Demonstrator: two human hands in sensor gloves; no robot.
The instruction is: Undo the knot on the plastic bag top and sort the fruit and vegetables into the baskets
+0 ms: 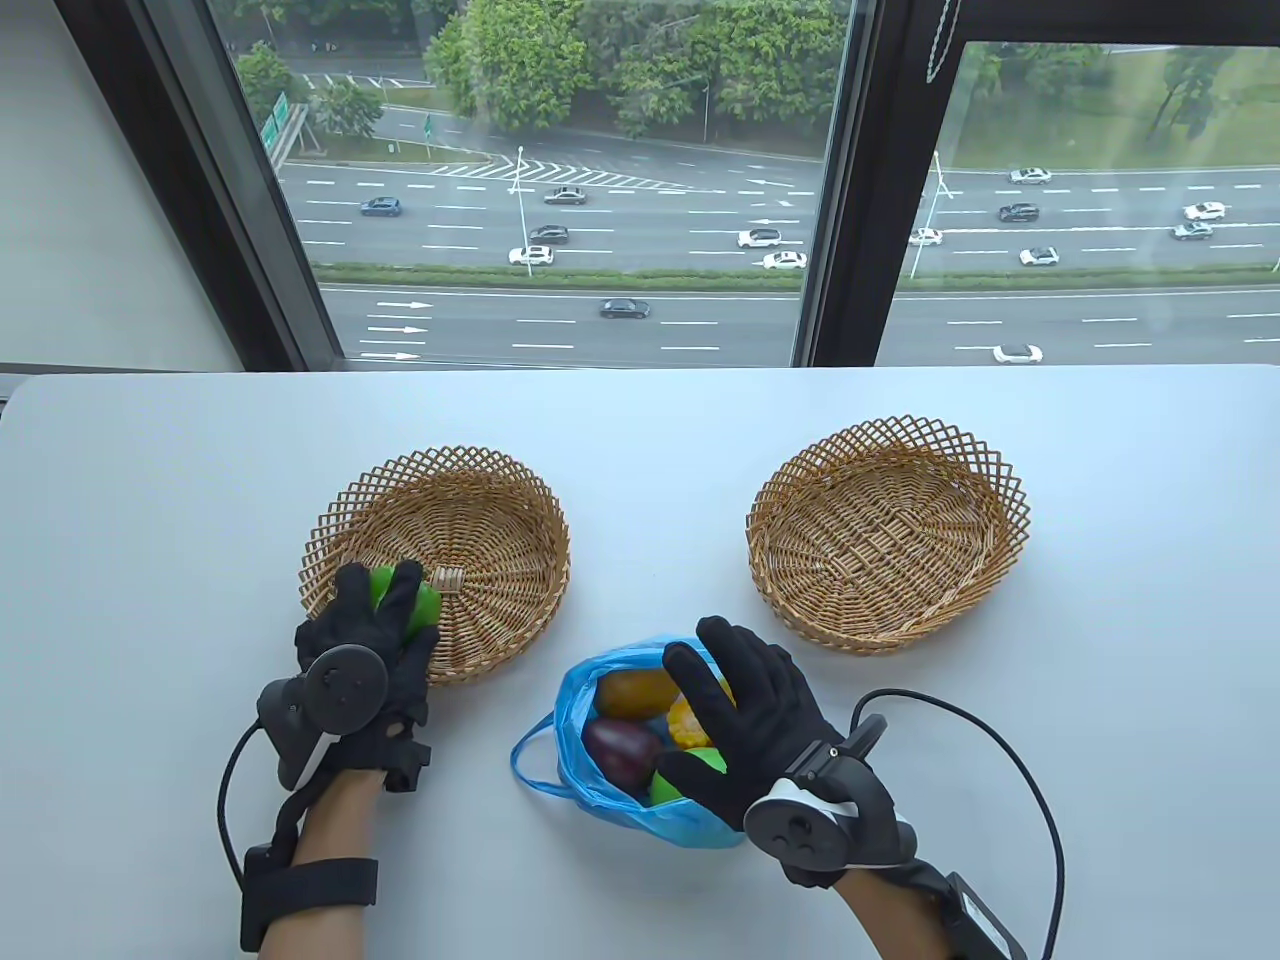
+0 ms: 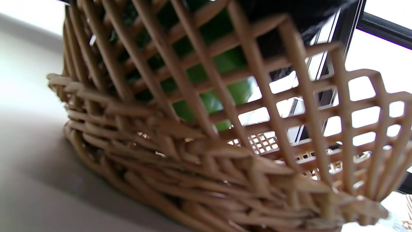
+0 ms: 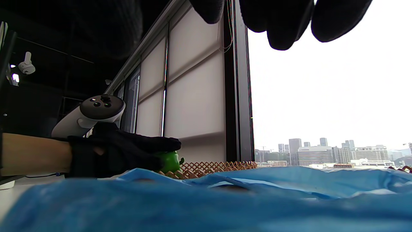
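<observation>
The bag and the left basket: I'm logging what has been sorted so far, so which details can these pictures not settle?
- Blue bag: the right hand covers part of its opening in the table view, so the count inside is uncertain; the right wrist view shows only blurred blue plastic.
- Green item: the left hand wraps it; basket weave and blur hide it in the left wrist view. Its kind is unclear.
</observation>
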